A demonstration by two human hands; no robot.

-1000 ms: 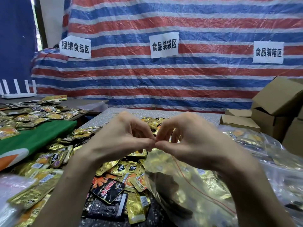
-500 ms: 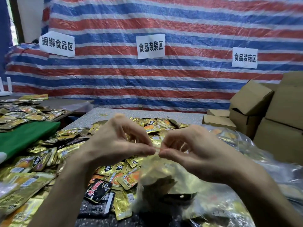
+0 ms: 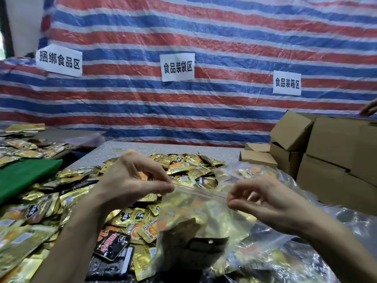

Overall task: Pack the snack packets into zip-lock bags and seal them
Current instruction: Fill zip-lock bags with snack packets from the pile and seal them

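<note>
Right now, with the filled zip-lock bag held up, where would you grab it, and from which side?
I'd pinch the red-lined zip strip from above, mid-span between the left hand and right hand, which pinch its ends. It is stretched flat and taut there; the zip-lock bag below bulges, full.

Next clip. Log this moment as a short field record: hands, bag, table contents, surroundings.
Hands: left hand and right hand each pinch the red zip strip of the zip-lock bag, one near each end.
Bag: clear, holding gold and dark packets; cannot tell if the strip is fully closed.
Table: loose snack packets heaped on the grey table.
Surroundings: cardboard boxes at right; striped tarp behind, with three paper signs.
</note>
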